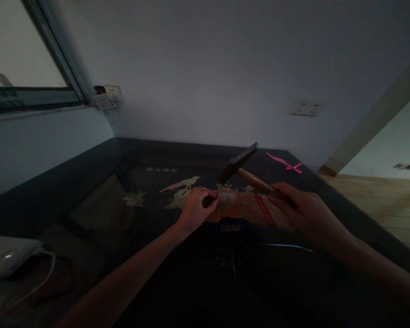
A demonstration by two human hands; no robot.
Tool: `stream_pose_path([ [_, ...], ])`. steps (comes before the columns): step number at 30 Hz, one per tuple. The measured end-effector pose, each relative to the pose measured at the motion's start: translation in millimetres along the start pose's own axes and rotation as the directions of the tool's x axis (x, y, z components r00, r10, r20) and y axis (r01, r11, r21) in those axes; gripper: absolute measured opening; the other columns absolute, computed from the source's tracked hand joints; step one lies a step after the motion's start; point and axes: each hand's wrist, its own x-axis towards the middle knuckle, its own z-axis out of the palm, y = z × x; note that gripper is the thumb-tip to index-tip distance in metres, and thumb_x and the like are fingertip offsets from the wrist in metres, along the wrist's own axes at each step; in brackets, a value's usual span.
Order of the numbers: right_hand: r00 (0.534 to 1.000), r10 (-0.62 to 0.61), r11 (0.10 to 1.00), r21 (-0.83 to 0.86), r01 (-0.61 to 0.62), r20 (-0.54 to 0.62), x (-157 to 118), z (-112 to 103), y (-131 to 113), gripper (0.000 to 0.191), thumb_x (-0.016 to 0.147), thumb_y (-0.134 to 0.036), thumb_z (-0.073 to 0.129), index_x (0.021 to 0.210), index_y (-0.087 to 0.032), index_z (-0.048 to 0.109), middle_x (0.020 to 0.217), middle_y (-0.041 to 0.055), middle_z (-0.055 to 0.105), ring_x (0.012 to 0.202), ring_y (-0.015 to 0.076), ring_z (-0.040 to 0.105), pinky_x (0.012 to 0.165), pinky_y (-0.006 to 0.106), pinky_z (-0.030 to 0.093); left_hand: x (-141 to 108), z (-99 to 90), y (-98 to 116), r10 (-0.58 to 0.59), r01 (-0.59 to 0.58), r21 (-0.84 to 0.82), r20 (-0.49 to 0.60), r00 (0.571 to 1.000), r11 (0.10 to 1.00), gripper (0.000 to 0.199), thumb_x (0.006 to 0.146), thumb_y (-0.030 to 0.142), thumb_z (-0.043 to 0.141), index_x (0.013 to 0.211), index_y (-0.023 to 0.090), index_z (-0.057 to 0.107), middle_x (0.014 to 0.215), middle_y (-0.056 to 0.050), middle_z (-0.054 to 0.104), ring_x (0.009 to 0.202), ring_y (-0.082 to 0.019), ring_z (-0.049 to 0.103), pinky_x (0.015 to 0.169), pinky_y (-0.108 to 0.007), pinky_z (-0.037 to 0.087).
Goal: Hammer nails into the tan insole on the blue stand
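Dim light, dark tabletop. The right hand is wrapped around the rear part of a hammer's wooden handle, fingers closed on it. The hammer head lies beyond the fingers, up and to the left, tilted, above the tabletop and apart from the left hand. The left hand has thumb and forefinger drawn together on a small dark piece (too dim to name it properly), at the left end of a spotted bundle. The bundle stretches from those fingertips toward the right hand; whether it touches the right hand, I cannot tell.

Count: one hammer, one spotted bundle with one red band across it, one blue piece at its near side, one pink ribbon, one silver strand, one white box with a cable. On the wall, two socket pieces by the left corner and one wide socket plate on the right.

Edges: the tabletop's far side meets the wall, past the hammer head. Its right edge slants toward the viewer, wood floor beyond; a strip of tabletop separates it from the right hand. Leftward, a broad stretch of tabletop lies between the left forearm and the side wall.
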Motion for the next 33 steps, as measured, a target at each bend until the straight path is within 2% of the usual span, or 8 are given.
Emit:
stream_pose_path([
  [6, 0.998, 0.025, 0.997, 0.075, -0.021, -0.056, 3.3, 7.9, -1.7, 0.020, 0.091, -0.037, 0.045, 0.077, -0.024, 0.050, 0.052, -0.0042, 0.050, 0.043, 0.0137, 0.049, 0.043, 0.025, 0.032, -1.4, -2.1, 0.4, -0.006, 0.006, -0.042, 0.002, 1.000, 0.999, 0.011, 0.078, 0.010, 0.065, 0.073, 0.018, 0.060, 0.077, -0.002, 0.065, 0.078, -0.019, 0.061, 0.073, -0.031, 0.049],
  [11, 0.991, -0.023, 1.000, -0.009, 0.024, 0.135, 1.5, 16.3, 2.2, 0.017, 0.090, -0.031, 0.047, 0.088, -0.022, 0.061, 0.062, 0.0000, 0.064, 0.050, 0.0157, 0.058, 0.048, 0.025, 0.037, -2.0, -2.4, -0.7, -0.082, 0.084, -0.086, 0.026, 0.996, 0.993, 0.006, 0.078, 0.012, 0.065, 0.075, 0.017, 0.063, 0.082, -0.004, 0.066, 0.081, -0.018, 0.062, 0.074, -0.031, 0.052],
  [16, 0.997, 0.003, 1.000, -0.004, -0.003, 0.075, 3.9, 12.5, -1.4, 0.025, 0.093, -0.038, 0.042, 0.080, -0.022, 0.056, 0.057, -0.0003, 0.060, 0.046, 0.0145, 0.054, 0.046, 0.025, 0.034, -0.9, -3.2, 0.3, -0.056, 0.057, -0.070, 0.027, 0.998, 0.996, 0.009, 0.079, 0.011, 0.065, 0.074, 0.018, 0.063, 0.080, -0.003, 0.067, 0.082, -0.019, 0.063, 0.077, -0.034, 0.051],
  [21, 0.983, 0.000, 0.999, -0.033, 0.007, 0.184, 5.9, 7.9, -0.2, 0.019, 0.090, -0.034, 0.047, 0.085, -0.023, 0.061, 0.061, 0.0000, 0.064, 0.050, 0.0155, 0.058, 0.049, 0.026, 0.036, -0.6, -3.4, 1.2, -0.058, 0.060, -0.058, 0.040, 0.998, 0.997, 0.010, 0.078, 0.010, 0.067, 0.073, 0.018, 0.062, 0.082, -0.003, 0.067, 0.084, -0.019, 0.063, 0.079, -0.034, 0.051],
  [26, 0.998, 0.026, 0.999, 0.038, -0.028, 0.058, 3.7, 9.2, 1.7, 0.023, 0.091, -0.038, 0.044, 0.078, -0.023, 0.056, 0.055, -0.0011, 0.057, 0.046, 0.0144, 0.051, 0.045, 0.026, 0.033, -0.8, -3.3, 0.5, -0.032, 0.033, -0.040, 0.035, 0.999, 0.999, 0.010, 0.080, 0.011, 0.065, 0.073, 0.018, 0.061, 0.080, -0.003, 0.066, 0.083, -0.020, 0.062, 0.077, -0.035, 0.050],
  [30, 0.987, 0.024, 0.999, 0.024, -0.028, 0.161, 3.0, 12.0, 4.3, 0.018, 0.089, -0.035, 0.048, 0.083, -0.023, 0.060, 0.058, -0.0008, 0.061, 0.048, 0.0145, 0.055, 0.047, 0.026, 0.035, -0.9, -4.0, 0.3, -0.025, 0.028, -0.060, 0.043, 0.999, 0.998, 0.009, 0.079, 0.010, 0.066, 0.074, 0.017, 0.061, 0.082, -0.004, 0.066, 0.084, -0.019, 0.063, 0.078, -0.034, 0.051],
  [33, 0.991, 0.023, 0.999, 0.033, -0.027, 0.130, 3.0, 13.1, 5.5, 0.020, 0.091, -0.035, 0.048, 0.080, -0.023, 0.060, 0.055, -0.0020, 0.058, 0.046, 0.0134, 0.053, 0.047, 0.025, 0.033, -0.4, -4.4, 0.3, -0.018, 0.020, -0.046, 0.043, 0.999, 0.999, 0.010, 0.078, 0.009, 0.066, 0.074, 0.017, 0.061, 0.082, -0.004, 0.066, 0.083, -0.019, 0.063, 0.077, -0.033, 0.051],
])
